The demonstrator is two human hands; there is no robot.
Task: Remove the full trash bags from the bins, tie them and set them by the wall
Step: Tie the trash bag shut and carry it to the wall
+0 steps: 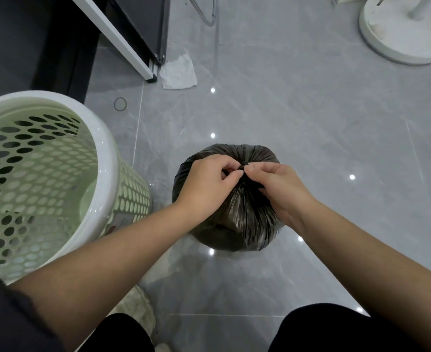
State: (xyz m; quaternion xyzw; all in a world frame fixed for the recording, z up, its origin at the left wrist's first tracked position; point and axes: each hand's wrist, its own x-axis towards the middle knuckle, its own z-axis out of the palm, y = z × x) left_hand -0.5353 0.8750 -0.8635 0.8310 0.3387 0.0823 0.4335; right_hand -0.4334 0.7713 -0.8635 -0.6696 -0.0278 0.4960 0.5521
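1. While the perforated bin (107,158) stands unlined at the far left, the black trash bag (237,224) sits upright on the grey floor (311,110) just to the bin's right.
2. Left hand (206,181): fingers curled, pinching the gathered plastic at the bag's top from the left side.
3. Neck (243,171): bunched and pointing straight up, between both hands and equally near each. I cannot tell whether a knot is complete.
4. Right hand (280,189): fingertips pinch the same neck from the right, almost meeting the left's.
5. Tightening likely means pulling the hands apart sideways.
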